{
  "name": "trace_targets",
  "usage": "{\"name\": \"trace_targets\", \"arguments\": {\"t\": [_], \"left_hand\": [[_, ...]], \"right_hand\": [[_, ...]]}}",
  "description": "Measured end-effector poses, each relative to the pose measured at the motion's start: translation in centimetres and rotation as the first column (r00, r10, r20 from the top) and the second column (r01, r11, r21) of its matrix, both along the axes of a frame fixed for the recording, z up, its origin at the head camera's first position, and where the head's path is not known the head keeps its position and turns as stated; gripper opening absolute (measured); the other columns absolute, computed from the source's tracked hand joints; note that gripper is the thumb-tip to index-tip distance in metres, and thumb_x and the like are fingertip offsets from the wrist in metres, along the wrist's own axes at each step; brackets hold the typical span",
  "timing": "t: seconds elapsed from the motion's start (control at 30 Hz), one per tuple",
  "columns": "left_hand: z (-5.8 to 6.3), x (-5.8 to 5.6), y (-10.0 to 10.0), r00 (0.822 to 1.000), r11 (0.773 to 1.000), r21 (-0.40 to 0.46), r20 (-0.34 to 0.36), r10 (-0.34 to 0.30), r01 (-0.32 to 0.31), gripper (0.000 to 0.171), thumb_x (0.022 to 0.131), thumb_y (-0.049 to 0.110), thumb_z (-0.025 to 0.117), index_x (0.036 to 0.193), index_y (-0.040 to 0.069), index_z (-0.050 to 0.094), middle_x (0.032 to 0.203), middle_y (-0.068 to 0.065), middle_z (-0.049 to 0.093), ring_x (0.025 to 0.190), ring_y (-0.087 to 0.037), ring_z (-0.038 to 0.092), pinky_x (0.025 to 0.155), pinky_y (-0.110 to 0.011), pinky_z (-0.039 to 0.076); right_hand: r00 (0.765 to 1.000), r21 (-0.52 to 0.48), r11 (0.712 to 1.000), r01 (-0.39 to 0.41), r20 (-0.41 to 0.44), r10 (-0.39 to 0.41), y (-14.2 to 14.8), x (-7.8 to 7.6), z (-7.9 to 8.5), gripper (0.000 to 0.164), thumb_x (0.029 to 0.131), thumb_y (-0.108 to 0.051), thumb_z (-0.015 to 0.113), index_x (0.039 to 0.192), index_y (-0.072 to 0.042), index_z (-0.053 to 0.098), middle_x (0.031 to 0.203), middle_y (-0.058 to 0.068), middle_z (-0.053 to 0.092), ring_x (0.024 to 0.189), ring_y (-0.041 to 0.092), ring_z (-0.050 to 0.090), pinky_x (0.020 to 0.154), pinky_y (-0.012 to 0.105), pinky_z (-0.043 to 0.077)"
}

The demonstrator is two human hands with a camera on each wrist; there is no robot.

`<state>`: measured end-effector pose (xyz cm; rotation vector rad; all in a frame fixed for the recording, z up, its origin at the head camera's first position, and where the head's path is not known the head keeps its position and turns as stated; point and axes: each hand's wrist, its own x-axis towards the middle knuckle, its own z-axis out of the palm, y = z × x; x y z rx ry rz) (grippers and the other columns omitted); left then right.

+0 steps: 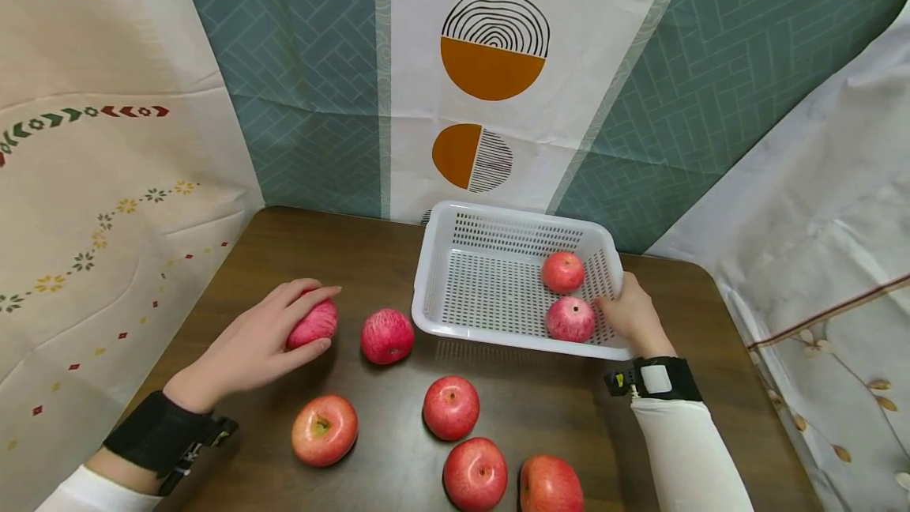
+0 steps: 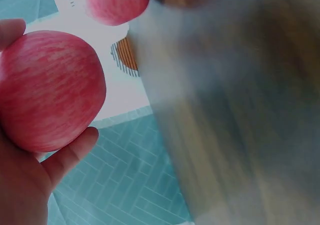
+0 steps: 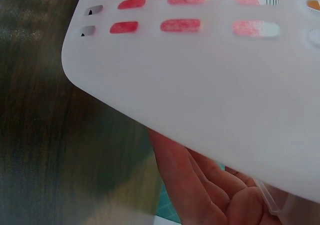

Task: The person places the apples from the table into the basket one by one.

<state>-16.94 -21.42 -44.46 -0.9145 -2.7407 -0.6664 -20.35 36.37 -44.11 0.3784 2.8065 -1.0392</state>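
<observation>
On the left of the table, my left hand (image 1: pixel 259 338) holds a red apple (image 1: pixel 315 325) with its fingers and thumb around it. The left wrist view has this apple (image 2: pixel 52 91) up close, the thumb and a fingertip at its sides; whether it touches the table I cannot tell. My right hand (image 1: pixel 634 316) grips the right end of a white plastic basket (image 1: pixel 519 342), thumb over the rim. Inside the basket, at its right end, lie a red apple (image 1: pixel 563 272) and a pinkish apple (image 1: pixel 571 319). The right wrist view shows fingers (image 3: pixel 182 180) beside the basket wall (image 3: pixel 150 80).
A dark red apple (image 1: pixel 387 336) sits between my left hand and the basket. Nearer the front lie a yellowish-red apple (image 1: pixel 324 430), a red apple (image 1: pixel 451 408), another apple (image 1: pixel 475 474) and one (image 1: pixel 550 485) at the lower frame edge. Patterned cloth (image 1: pixel 313 101) hangs behind the brown table (image 1: pixel 284 243).
</observation>
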Motion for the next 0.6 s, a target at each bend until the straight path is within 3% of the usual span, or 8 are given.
{"name": "trace_targets", "arguments": {"t": [0.17,0.6], "left_hand": [[0.8,-0.9,1.3,1.0,1.0,0.003,0.014,-0.01,0.01,0.063,0.09,0.045,0.084,0.146,0.026,0.061,0.14,0.001,0.055,0.118,-0.02,0.056,0.076,-0.04,0.06],[3.7,-2.6,6.7,0.997,0.993,0.099,0.017,-0.07,0.068,0.055,0.087,0.049,0.084,0.134,0.027,0.064,0.136,0.004,0.055,0.116,-0.015,0.055,0.076,-0.036,0.06]], "right_hand": [[1.0,-0.003,1.0,-0.002,0.002,0.002,0.0,-0.1,0.1,0.07,0.104,-0.018,0.063,0.158,0.006,0.025,0.14,0.039,0.051,0.115,0.06,0.064,0.086,0.072,0.055],[1.0,0.0,1.0,-0.003,0.005,0.003,0.0,-0.1,-0.1,0.069,0.104,-0.017,0.062,0.157,0.007,0.025,0.141,0.04,0.051,0.115,0.059,0.065,0.087,0.072,0.054]]}}
